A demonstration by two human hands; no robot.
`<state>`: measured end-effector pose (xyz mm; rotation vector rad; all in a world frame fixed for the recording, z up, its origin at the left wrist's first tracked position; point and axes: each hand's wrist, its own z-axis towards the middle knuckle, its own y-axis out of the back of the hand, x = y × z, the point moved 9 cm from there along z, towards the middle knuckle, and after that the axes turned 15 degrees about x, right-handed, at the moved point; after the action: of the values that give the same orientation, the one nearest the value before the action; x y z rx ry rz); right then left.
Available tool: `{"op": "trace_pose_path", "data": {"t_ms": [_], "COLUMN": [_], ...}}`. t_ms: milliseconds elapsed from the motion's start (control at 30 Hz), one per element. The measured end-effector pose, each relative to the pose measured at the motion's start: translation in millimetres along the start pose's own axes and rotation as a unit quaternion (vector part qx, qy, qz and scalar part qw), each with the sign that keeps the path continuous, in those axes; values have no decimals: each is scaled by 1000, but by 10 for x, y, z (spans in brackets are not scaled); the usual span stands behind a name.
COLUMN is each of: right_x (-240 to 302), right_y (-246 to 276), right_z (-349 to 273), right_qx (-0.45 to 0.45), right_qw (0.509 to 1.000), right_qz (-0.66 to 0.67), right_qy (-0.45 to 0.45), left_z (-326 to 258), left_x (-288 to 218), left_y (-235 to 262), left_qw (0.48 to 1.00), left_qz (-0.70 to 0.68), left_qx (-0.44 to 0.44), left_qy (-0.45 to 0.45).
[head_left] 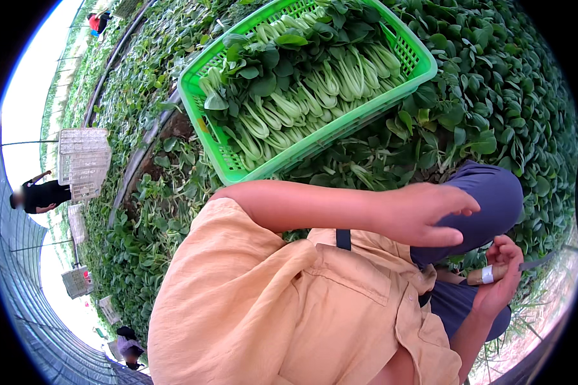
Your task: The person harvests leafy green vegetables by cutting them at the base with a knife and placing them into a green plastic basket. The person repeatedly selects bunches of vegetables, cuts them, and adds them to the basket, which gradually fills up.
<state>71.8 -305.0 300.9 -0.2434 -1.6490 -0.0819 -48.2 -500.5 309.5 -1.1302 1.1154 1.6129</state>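
Observation:
My left hand (427,212) reaches across in front of my navy trouser knee (488,192), fingers and thumb apart and nothing visible in it. Lower at the right, my right hand (502,279) is closed on a knife (478,276). Its handle is light brown with a white band round it, and the grey blade points right. Above my left forearm sits a bright green plastic basket (315,149) of bok choy (302,96), laid in rows with pale stems and dark leaves.
Leafy plants (494,83) grow thickly at the right. A dark hose (149,135) runs along the bed left of the basket. Farther left, a person in black (48,194) is beside a pale crate (83,160). Other people appear at the top left and bottom left.

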Motion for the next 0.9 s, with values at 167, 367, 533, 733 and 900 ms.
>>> {"op": "trace_pose_path", "data": {"t_ms": [167, 367, 533, 733, 900], "right_x": [226, -9, -629, -2737, -4109], "right_y": [-337, -20, 245, 227, -220], "right_z": [64, -254, -450, -667, -1222], "right_qx": [-8, -31, -84, 275, 562], "right_qw": [985, 995, 992, 865, 698], "right_qz": [-152, -91, 65, -303, -265], "right_qy": [84, 38, 64, -290, -355], "left_z": [530, 629, 709, 1679, 2454], "left_x": [80, 201, 333, 381, 707], "left_y": [-757, -1271, -1519, -1070, -1367], "left_qw": [980, 934, 886, 917, 907], "left_qz": [-138, -270, -327, -304, -293], "left_qx": [108, 178, 223, 93, 138], "left_qy": [98, 152, 243, 239, 268]}}
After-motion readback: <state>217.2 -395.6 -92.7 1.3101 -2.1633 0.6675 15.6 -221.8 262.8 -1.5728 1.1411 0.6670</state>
